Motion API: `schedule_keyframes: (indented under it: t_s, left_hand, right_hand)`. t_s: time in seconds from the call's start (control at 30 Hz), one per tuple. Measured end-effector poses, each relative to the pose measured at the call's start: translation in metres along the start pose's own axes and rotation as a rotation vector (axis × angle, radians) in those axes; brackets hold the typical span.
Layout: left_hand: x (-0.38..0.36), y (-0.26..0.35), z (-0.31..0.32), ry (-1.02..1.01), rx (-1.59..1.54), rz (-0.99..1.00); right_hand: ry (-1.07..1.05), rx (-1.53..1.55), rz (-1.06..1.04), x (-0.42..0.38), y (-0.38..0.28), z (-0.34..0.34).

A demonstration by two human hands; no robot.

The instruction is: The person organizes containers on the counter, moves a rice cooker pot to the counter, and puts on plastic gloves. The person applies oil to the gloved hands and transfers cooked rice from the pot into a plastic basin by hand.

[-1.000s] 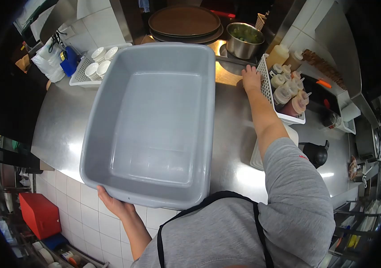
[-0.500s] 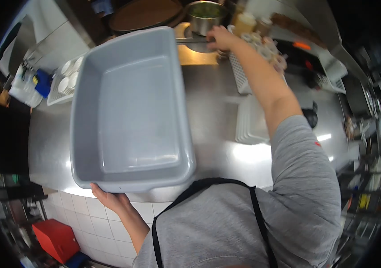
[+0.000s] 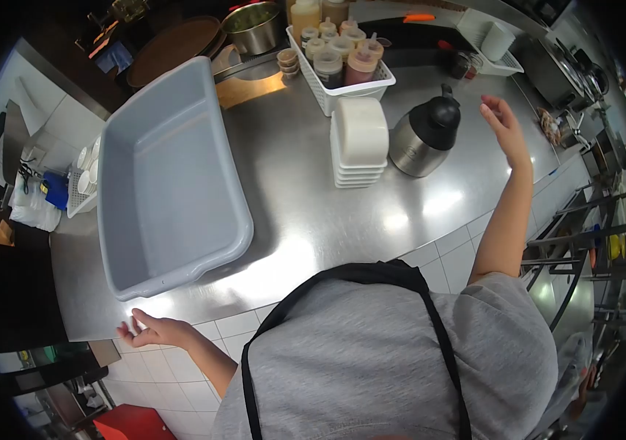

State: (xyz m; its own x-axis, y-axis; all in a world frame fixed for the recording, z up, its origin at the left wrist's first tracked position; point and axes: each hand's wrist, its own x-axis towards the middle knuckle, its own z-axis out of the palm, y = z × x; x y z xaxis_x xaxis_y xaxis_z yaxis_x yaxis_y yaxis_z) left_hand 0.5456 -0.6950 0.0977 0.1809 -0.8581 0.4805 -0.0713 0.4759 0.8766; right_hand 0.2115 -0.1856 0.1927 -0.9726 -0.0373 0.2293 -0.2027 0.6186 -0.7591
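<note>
An empty grey plastic tub (image 3: pixel 174 176) rests on the left part of the steel counter (image 3: pixel 291 213). Just below its near edge is my left hand (image 3: pixel 153 330), off the tub, its fingers apart and holding nothing. My right hand (image 3: pixel 503 125) hovers over the right side of the counter, fingers spread and empty. Nearest to it stands a steel thermos jug (image 3: pixel 424 136) with a black lid. Left of the jug is a stack of white containers (image 3: pixel 359 139), and behind them a white basket (image 3: pixel 357 89) holds several sauce bottles (image 3: pixel 328 67).
A steel pot (image 3: pixel 253 29) with green contents and brown round trays (image 3: pixel 174 51) are at the back. Small stacked cups (image 3: pixel 288 61) sit beside the basket. A white basket of cups (image 3: pixel 84 180) is at the left. A red box (image 3: pixel 133 423) is below the counter.
My left hand has let go of the tub's near edge. My right hand has moved from the back of the counter to the far right. The view has shifted right.
</note>
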Motion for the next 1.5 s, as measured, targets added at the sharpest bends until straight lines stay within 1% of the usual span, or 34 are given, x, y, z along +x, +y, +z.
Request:
schedule_keyframes:
  t_s: [0.03,0.07,0.1,0.13,0.17,0.23,0.27,0.3,0.33,0.37,0.4,0.43,0.47,0.53,0.57,0.67,0.7,0.77,0.8,0.83,0.9,0.93,0.97,1.03,1.1,1.13,1.2,1.23,1.3,1.33,1.37,1.4,1.43,1.5]
  left_hand:
    - [-0.004,0.017,0.005,-0.003,-0.004,0.002]
    - [-0.010,0.032,0.011,-0.070,-0.085,0.161]
    - [-0.019,0.044,0.019,-0.138,-0.161,0.324]
    - [-0.032,0.055,0.029,-0.245,-0.260,0.389]
    - [-0.048,0.068,0.041,-0.354,-0.359,0.456]
    - [-0.099,0.101,0.072,-0.564,-0.472,0.503]
    - [-0.123,0.110,0.085,-0.730,-0.462,0.596]
    - [-0.151,0.116,0.097,-0.867,-0.452,0.576]
    - [-0.176,0.119,0.109,-0.959,-0.352,0.702]
    - [-0.205,0.126,0.122,-1.046,-0.341,0.593]
    - [-0.232,0.130,0.134,-1.130,-0.326,0.480]
    - [-0.254,0.125,0.147,-1.148,-0.296,0.436]
    - [-0.272,0.118,0.159,-1.163,-0.266,0.390]
    - [-0.293,0.111,0.173,-1.107,-0.231,0.355]
    - [-0.300,0.109,0.179,-1.061,-0.202,0.321]
    - [-0.306,0.108,0.190,-0.968,-0.110,0.253]
    - [-0.309,0.105,0.192,-0.969,-0.103,0.254]
    - [-0.313,0.098,0.194,-0.997,-0.119,-0.020]
    - [-0.314,0.094,0.197,-0.965,-0.159,-0.017]
    - [-0.312,0.089,0.196,-0.961,-0.152,-0.016]
    - [-0.303,0.080,0.191,-1.004,-0.161,-0.024]
    - [-0.296,0.080,0.182,-1.013,-0.119,0.027]
    - [-0.289,0.071,0.171,-1.053,-0.146,0.007]
    - [-0.277,0.061,0.140,-1.126,-0.170,-0.074]
    - [-0.272,0.075,0.102,-1.174,-0.161,-0.186]
    - [-0.275,0.083,0.085,-1.183,-0.156,-0.240]
    - [-0.293,0.085,0.059,-1.189,-0.158,-0.213]
    - [-0.303,0.090,0.054,-1.192,-0.162,-0.177]
    - [-0.332,0.108,0.046,-1.226,-0.283,-0.254]
    - [-0.344,0.110,0.047,-1.274,-0.280,-0.175]
    - [-0.358,0.117,0.048,-1.306,-0.283,-0.256]
    - [-0.366,0.121,0.053,-1.387,-0.285,-0.204]
    - [-0.370,0.123,0.062,-1.471,-0.294,-0.146]
    - [-0.366,0.134,0.083,-1.798,-0.299,-0.247]
  right_hand:
    - [0.011,0.076,0.195,-0.006,0.011,-0.001]
    - [0.012,0.076,0.188,-0.003,0.022,0.002]
    - [0.016,0.135,0.105,0.002,0.032,0.009]
    - [0.017,0.196,0.029,0.006,0.038,0.014]
    - [0.013,0.203,0.030,0.013,0.040,0.018]
    - [0.053,0.465,0.097,0.031,0.038,0.029]
    - [0.053,0.473,0.099,0.038,0.042,0.034]
    - [-0.045,0.456,0.096,0.045,0.049,0.040]
    - [-0.142,0.437,0.090,0.051,0.057,0.047]
    - [-0.177,0.389,0.133,0.054,0.067,0.057]
    - [-0.108,0.367,0.091,0.054,0.073,0.067]
    - [-0.039,0.346,0.046,0.054,0.076,0.076]
    - [-0.044,0.349,0.040,0.056,0.082,0.084]
    - [0.167,0.211,-0.079,0.059,0.090,0.093]
    - [0.163,0.216,-0.081,0.060,0.091,0.096]
    - [0.320,0.042,-0.033,0.055,0.084,0.106]
    - [0.315,0.045,-0.029,0.056,0.082,0.110]
    - [0.364,0.064,-0.048,0.059,0.080,0.116]
    - [0.279,0.034,-0.034,0.065,0.082,0.115]
    - [0.273,0.039,-0.034,0.068,0.084,0.116]
    - [0.410,0.168,-0.232,0.071,0.088,0.121]
    - [0.524,0.039,-0.365,0.063,0.081,0.112]
    - [0.526,0.042,-0.364,0.049,0.075,0.104]
    - [0.518,0.259,-0.579,0.010,0.062,0.085]
    - [0.058,0.476,-0.393,-0.036,0.083,0.086]
    - [-0.229,0.559,-0.230,-0.064,0.093,0.090]
    - [-0.600,0.713,0.007,-0.110,0.122,0.107]
    - [-0.602,0.707,0.004,-0.119,0.120,0.100]
    - [-0.783,0.952,0.578,-0.132,0.116,0.085]
    - [-0.780,0.952,0.590,-0.135,0.120,0.082]
    - [-0.749,1.084,0.702,-0.135,0.125,0.081]
    - [-0.703,1.220,0.804,-0.132,0.129,0.079]
    - [-0.674,1.228,0.799,-0.127,0.133,0.074]
    - [-0.405,1.151,0.831,-0.120,0.142,0.059]
